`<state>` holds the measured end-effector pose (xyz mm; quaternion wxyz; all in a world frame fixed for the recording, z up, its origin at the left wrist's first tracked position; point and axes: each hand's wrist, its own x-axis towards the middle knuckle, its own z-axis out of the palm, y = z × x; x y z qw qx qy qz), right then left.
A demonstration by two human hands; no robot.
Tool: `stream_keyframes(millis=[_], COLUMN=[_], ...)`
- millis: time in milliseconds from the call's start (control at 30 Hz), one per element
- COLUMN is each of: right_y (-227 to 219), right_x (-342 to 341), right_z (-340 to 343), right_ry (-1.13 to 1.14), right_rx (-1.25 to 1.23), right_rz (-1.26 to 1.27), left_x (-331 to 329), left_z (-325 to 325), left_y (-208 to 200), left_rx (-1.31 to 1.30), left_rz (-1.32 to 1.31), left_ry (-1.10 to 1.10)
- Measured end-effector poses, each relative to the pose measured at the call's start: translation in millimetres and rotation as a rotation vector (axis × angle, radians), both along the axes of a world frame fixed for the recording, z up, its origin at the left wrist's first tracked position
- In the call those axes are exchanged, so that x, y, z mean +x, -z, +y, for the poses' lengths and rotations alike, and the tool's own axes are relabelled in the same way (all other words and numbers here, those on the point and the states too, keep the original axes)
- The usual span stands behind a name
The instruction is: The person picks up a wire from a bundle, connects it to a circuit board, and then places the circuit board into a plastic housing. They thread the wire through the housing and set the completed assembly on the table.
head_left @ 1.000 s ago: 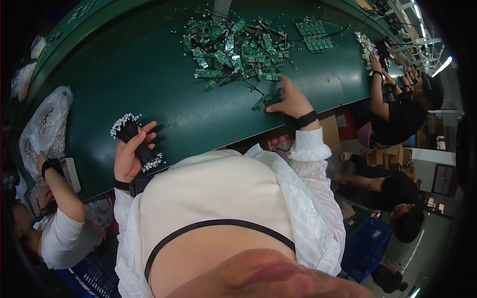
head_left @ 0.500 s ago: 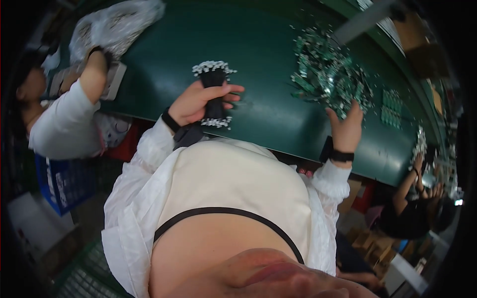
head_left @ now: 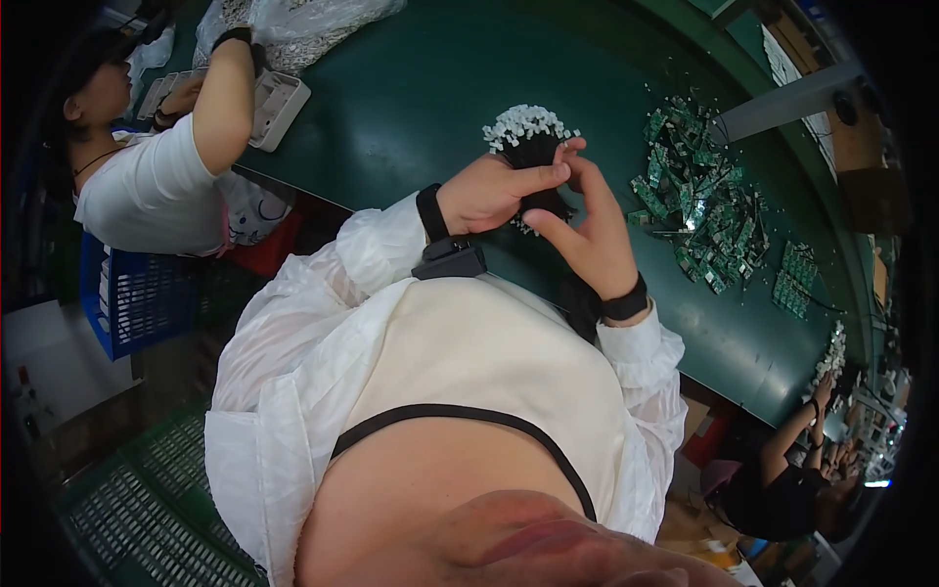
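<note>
A thick bundle of short black cables with white connectors (head_left: 531, 127) at both ends is held upright over the green table. My left hand (head_left: 494, 194) is closed around its middle from the left, thumb across the front. My right hand (head_left: 595, 235) meets it from the right. Its fingertips touch the cables just below the upper connectors, and its thumb lies against the lower part. The lower connectors are mostly hidden behind the hands.
A heap of green circuit boards (head_left: 699, 196) lies to the right, with a flat panel of boards (head_left: 794, 281) beyond it. At left a co-worker (head_left: 156, 186) works by a beige tray (head_left: 279, 110) and a clear plastic bag (head_left: 323, 20). Another person (head_left: 782, 489) sits far right. A grey post (head_left: 782, 103) stands behind the heap.
My right hand has left the edge of the circuit board heap and come to the cable bundle. My left hand has carried the bundle to the right in the picture. The view has shifted.
</note>
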<state>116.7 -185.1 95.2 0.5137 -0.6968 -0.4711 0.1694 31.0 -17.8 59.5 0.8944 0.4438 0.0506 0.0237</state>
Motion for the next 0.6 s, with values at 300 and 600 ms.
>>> stream_keyframes(millis=[300,600], right_y=[30.9,40.7], right_x=[5.0,-0.8], right_z=[21.9,20.0], right_ry=[-0.031,0.195], right_rx=[0.037,-0.116], right_rz=[0.023,-0.302], left_x=[1.4,16.1], left_z=[2.2,-1.0], left_y=[-0.2,15.5], left_rx=[0.118,0.116], left_rz=[-0.015,-0.041], left_ry=[-0.003,-0.003])
